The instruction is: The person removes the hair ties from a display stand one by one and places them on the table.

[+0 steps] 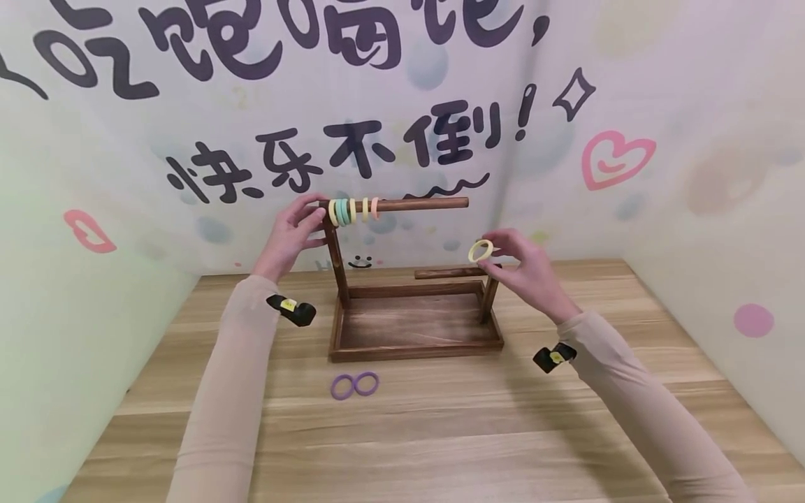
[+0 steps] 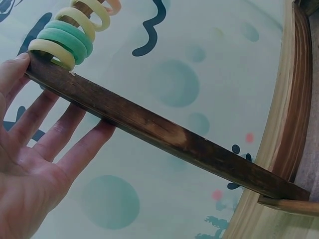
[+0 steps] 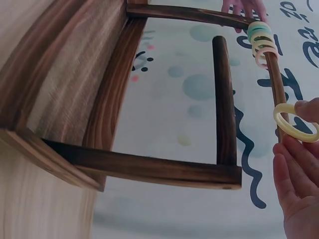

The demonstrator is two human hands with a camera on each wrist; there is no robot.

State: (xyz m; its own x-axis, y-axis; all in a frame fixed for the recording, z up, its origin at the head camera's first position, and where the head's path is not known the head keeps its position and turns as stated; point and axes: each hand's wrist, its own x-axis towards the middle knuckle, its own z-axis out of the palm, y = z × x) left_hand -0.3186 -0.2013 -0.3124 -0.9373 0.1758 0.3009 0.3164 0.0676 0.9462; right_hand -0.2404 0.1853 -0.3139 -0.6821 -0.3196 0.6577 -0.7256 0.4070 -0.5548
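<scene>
In the head view, a dark wooden rack [image 1: 418, 353] stands on the table, with a tall post on the left and a shorter one on the right. My left hand [image 1: 292, 234] grips the top of the tall post [image 2: 134, 124], its thumb at the end and fingers along the side. Several yellow, green and pink rings [image 1: 342, 212] hang on the upper bar [image 1: 428, 205] beside that hand. Thumb and fingers of my right hand [image 1: 525, 272] pinch a pale yellow ring [image 1: 472, 252], held apart from the upper bar, below its free end.
Two purple rings [image 1: 342, 397] lie side by side on the wooden table [image 1: 440, 447] in front of the rack. A shorter lower bar [image 1: 440, 274] reaches left from the right post [image 3: 169, 167]. A printed wall sheet [image 1: 553, 209] rises behind.
</scene>
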